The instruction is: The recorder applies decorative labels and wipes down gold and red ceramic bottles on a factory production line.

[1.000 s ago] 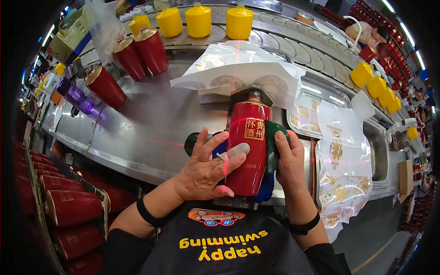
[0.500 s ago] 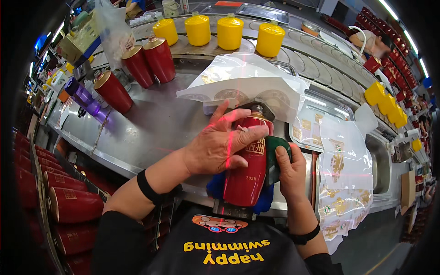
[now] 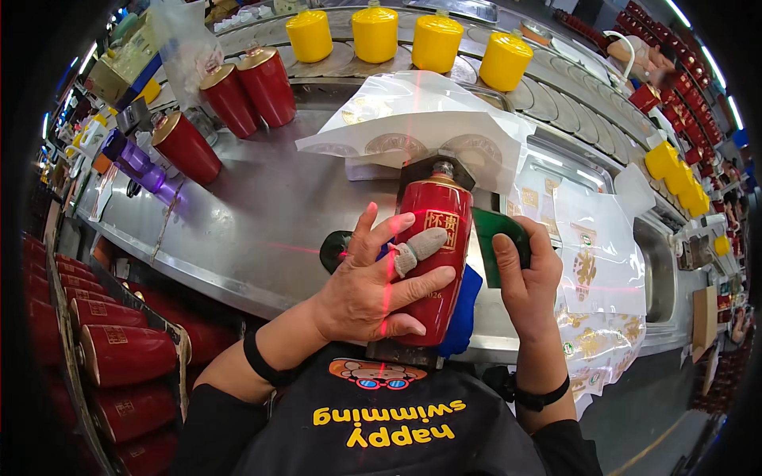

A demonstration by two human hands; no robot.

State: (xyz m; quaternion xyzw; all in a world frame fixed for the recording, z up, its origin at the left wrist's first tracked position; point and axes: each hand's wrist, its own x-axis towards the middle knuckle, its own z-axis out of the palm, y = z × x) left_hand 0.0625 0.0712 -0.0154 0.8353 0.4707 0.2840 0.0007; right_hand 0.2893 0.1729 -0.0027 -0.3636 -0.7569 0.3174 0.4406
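Observation:
A glossy red bottle [image 3: 444, 274] with gold characters lies tilted in front of me, its neck against a dark holder [image 3: 464, 168] and a blue cloth [image 3: 467, 313] beneath. Over its front, my left hand [image 3: 353, 292] is open, fingers spread and resting on the surface. One of those fingers wears a pale grey fabric cover [image 3: 421, 249]. To the bottle's right, my right hand [image 3: 533, 282] is closed around a flat green scraper [image 3: 490, 226], which stands just off the bottle's side.
White sheets with gold prints [image 3: 599, 266] lie at right, beside a metal tray and sink [image 3: 657, 278]. Several red bottles [image 3: 186, 149] and a purple bottle [image 3: 131, 159] stand at left. Yellow containers [image 3: 436, 44] line the conveyor [image 3: 556, 99] behind. More red bottles [image 3: 127, 353] fill a rack below left.
My left hand has slid down from near the bottle's neck, uncovering more gold characters. The green scraper has come away from the bottle toward the right. The yellow containers have travelled right along the conveyor.

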